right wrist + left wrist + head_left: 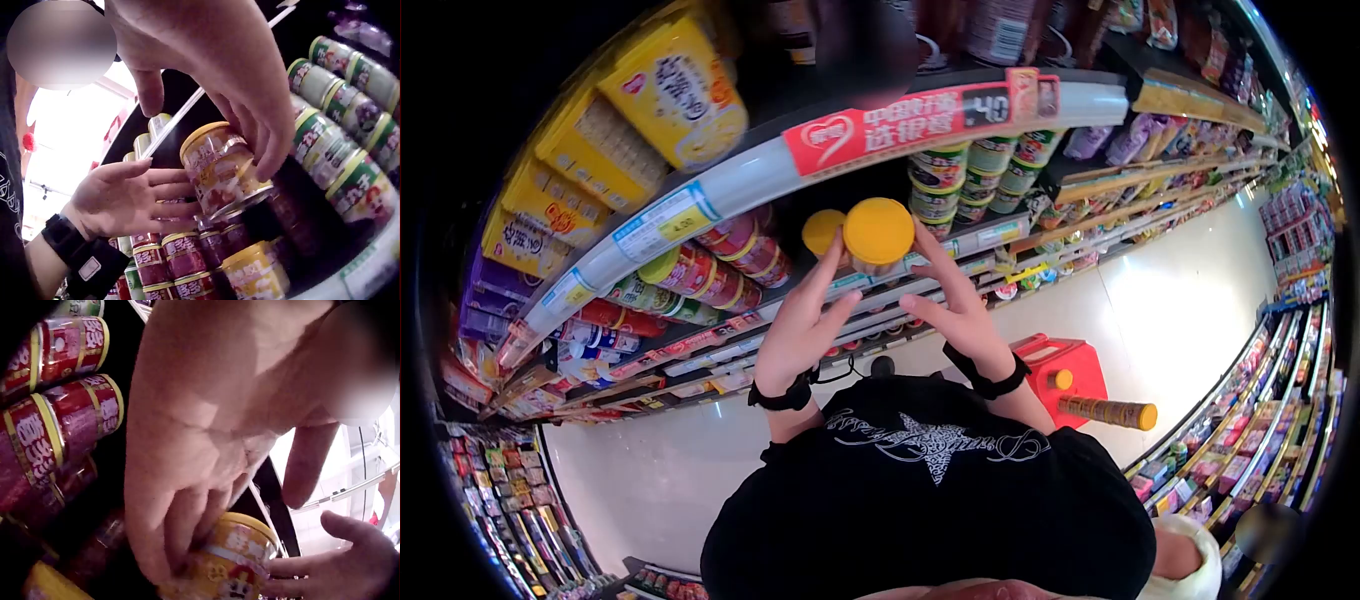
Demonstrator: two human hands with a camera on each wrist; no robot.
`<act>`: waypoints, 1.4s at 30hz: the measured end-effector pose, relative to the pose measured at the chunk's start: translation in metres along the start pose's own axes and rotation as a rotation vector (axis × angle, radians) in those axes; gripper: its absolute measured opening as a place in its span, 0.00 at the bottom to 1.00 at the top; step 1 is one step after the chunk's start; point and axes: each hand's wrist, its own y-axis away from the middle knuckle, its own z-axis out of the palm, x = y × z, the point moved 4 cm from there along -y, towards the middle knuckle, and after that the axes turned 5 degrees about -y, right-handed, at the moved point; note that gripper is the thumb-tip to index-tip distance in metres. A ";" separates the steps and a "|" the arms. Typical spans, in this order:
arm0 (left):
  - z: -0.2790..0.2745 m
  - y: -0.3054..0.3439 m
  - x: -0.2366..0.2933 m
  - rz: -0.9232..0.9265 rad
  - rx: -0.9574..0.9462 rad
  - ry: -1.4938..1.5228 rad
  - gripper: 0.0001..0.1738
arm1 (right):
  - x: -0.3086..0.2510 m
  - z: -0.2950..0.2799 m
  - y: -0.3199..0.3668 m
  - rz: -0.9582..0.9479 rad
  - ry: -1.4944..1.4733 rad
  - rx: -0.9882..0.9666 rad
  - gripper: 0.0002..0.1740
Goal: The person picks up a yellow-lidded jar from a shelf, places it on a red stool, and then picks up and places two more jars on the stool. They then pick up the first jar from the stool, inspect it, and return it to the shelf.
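Between my two hands stands a can (879, 232) with a yellow lid and a yellow printed wrapper, upright at the shelf opening. My left hand (805, 325) lays its extended fingers against the can's left side, thumb apart from it. From the other side, my right hand (960, 310) touches the can with its fingers, its thumb also off it. In the right wrist view the left hand (122, 197) shows flat and straight-fingered beside the can (219, 165). Another yellow-lidded can (822, 232) stands just left of it on the shelf.
Red-wrapped cans (740, 250) are stacked to the left, green-banded cans (940, 180) to the right. A shelf edge with a red price sign (900, 125) runs above my hands. Below right, a red container (1085, 370) has a row of yellow-lidded cans (1108, 411) at it.
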 end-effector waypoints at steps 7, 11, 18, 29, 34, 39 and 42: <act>0.069 -0.019 0.035 0.090 -0.431 -0.052 0.46 | -0.009 -0.073 0.056 0.020 0.155 0.241 0.42; 0.119 -0.038 0.048 0.106 -0.512 0.044 0.49 | -0.015 -0.110 0.089 0.048 0.168 0.369 0.41; 0.204 -0.070 0.071 0.145 -0.685 0.165 0.48 | -0.021 -0.164 0.157 0.100 0.133 0.589 0.41; 0.389 -0.095 0.050 -0.063 -1.104 0.269 0.46 | 0.066 -0.242 0.289 0.282 0.067 1.033 0.46; 0.476 -0.089 0.010 -0.277 -1.215 0.315 0.45 | 0.126 -0.262 0.340 0.383 -0.157 1.244 0.44; 0.554 -0.073 -0.030 -0.485 -1.325 0.371 0.41 | 0.203 -0.273 0.385 0.318 -0.411 1.395 0.42; 0.606 -0.063 -0.070 -0.512 -1.462 0.392 0.40 | 0.245 -0.282 0.414 0.333 -0.473 1.457 0.41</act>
